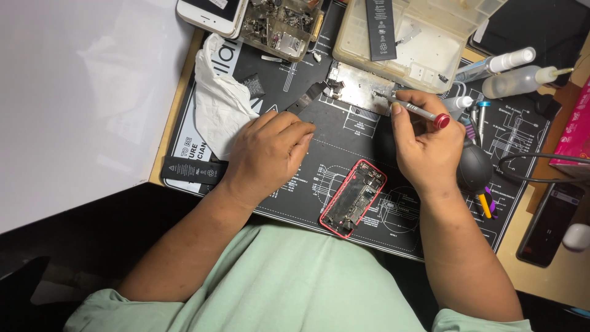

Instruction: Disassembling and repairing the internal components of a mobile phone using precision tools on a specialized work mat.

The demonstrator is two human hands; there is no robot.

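Note:
My right hand (424, 144) grips a slim grey screwdriver with a red cap (415, 109). Its tip touches a metal shield plate (356, 89) lying on the black work mat (344, 132). My left hand (267, 154) rests palm down on the mat, fingers curled, with its fingertips beside a black flex strip (305, 98) that runs to the plate. Nothing shows inside that hand. An opened phone body with a red frame (353, 198) lies on the mat between my forearms, its inner parts exposed.
A crumpled white cloth (221, 101) and a black battery (192, 169) lie left of my left hand. At the back stand a parts tray (279, 24), a white phone (212, 13) and a clear plastic box (405, 37). Bottles (519, 77), a black air blower (473, 166) and a dark phone (549, 222) sit right.

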